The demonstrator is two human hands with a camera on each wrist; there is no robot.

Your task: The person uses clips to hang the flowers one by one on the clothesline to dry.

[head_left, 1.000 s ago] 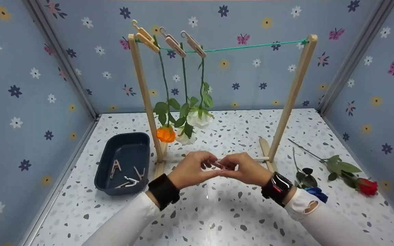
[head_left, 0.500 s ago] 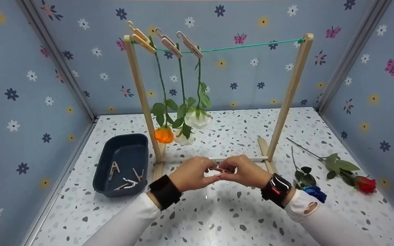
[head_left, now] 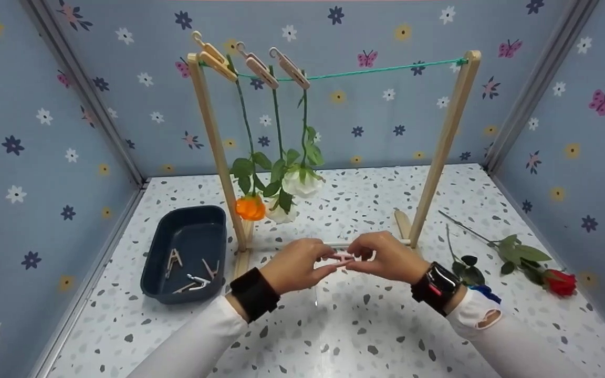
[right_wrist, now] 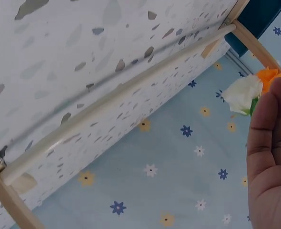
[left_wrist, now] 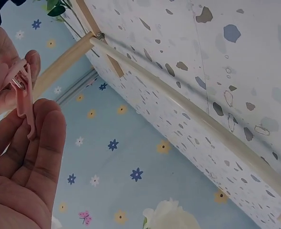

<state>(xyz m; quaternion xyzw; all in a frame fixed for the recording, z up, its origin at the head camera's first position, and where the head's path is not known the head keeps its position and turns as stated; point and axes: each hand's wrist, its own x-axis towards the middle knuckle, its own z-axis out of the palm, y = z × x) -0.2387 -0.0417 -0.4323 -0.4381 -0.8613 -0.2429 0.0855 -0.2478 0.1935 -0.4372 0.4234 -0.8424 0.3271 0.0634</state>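
A pink clothespin (head_left: 342, 259) is held between my two hands, low in front of the wooden frame (head_left: 441, 152). My left hand (head_left: 294, 266) pinches its left end; in the left wrist view, the clothespin (left_wrist: 25, 98) lies against that hand's fingertips (left_wrist: 51, 119). At the other end, my right hand (head_left: 389, 258) pinches it between thumb and fingers. In the right wrist view, only part of the right hand (right_wrist: 274, 157) shows, and the clothespin is out of sight. Three clothespins hold an orange rose (head_left: 250, 208) and two white roses (head_left: 302, 182) upside down on the green cord (head_left: 386, 70).
A dark blue tub (head_left: 150, 262) with several clothespins (head_left: 174, 260) stands at left. On the right lie a red rose (head_left: 561, 282) and a blue rose (head_left: 483, 292), the latter partly behind my right wrist. A white crossbar (head_left: 266, 245) runs low behind my hands.
My right hand has shifted slightly right and away from my left, so more of the pink clothespin shows between them. The head view has shifted a little.
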